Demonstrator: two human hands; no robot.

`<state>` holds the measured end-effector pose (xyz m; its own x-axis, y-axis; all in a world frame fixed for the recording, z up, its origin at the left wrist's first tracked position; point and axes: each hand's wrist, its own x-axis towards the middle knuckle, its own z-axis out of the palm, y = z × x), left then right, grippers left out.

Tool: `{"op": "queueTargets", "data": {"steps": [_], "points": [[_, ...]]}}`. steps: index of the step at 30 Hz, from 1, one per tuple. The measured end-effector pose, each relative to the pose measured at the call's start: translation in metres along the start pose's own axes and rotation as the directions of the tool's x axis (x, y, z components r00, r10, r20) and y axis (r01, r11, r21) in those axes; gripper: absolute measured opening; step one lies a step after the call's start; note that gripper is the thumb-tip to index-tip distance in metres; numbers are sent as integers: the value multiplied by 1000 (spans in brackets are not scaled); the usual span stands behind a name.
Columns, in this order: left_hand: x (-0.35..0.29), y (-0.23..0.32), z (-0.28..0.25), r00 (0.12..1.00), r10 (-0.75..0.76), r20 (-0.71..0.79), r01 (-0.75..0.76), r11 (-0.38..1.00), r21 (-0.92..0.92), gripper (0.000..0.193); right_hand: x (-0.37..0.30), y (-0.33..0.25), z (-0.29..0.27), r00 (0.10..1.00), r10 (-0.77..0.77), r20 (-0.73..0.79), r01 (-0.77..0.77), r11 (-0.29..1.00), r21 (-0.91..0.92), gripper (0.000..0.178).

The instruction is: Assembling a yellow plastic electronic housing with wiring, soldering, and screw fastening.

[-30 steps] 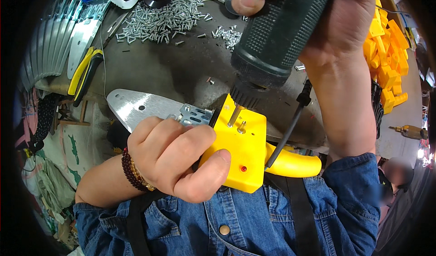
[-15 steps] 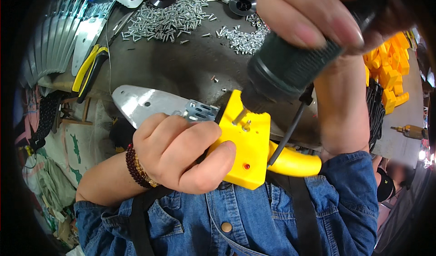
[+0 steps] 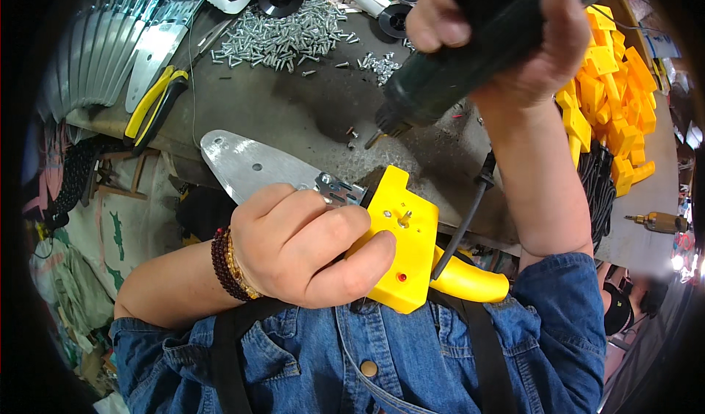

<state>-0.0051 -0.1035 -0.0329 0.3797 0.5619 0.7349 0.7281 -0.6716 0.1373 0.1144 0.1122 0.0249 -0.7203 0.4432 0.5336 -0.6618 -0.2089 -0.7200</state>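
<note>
The left hand (image 3: pixel 308 245) grasps the yellow housing (image 3: pixel 413 251) at the workbench (image 3: pixel 257 106)'s near edge; the right hand (image 3: pixel 523 80) grips the screwdriver (image 3: pixel 452 65), its bit (image 3: pixel 374 140) apart. With loose grasp, the housing may tilt and the bit slip.

A workshop, shown by the workbench (image 3: pixel 264 109) with heaped screws (image 3: pixel 283 36), pliers (image 3: pixel 156 106) and piled yellow plastic parts (image 3: pixel 613 95).

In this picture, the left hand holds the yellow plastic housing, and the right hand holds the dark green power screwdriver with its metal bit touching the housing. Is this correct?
Not entirely: the slim metal bit does not touch the yellow plastic housing; the head view shows it apart. The left hand does hold the housing, and the right hand the dark green power screwdriver.
</note>
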Motion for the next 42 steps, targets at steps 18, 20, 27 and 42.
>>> {"op": "queueTargets", "data": {"steps": [18, 20, 27, 42], "points": [[23, 2, 23, 997, -77, -16, 78, 984, 160, 52, -9, -91, 25, 942, -315, -118, 258, 901, -348, 57], [25, 9, 26, 994, -110, -4, 109, 976, 190, 54, -21, -115, 13, 940, -321, -115, 264, 898, -352, 58], [35, -15, 9, 888, -440, 130, 456, 812, -364, 56, -40, -117, 18, 926, -357, -121, 290, 880, -377, 59], [97, -80, 56, 750, -601, 276, 655, 618, -435, 18, -78, -144, -5, 908, -401, -119, 322, 851, -415, 69]]}}
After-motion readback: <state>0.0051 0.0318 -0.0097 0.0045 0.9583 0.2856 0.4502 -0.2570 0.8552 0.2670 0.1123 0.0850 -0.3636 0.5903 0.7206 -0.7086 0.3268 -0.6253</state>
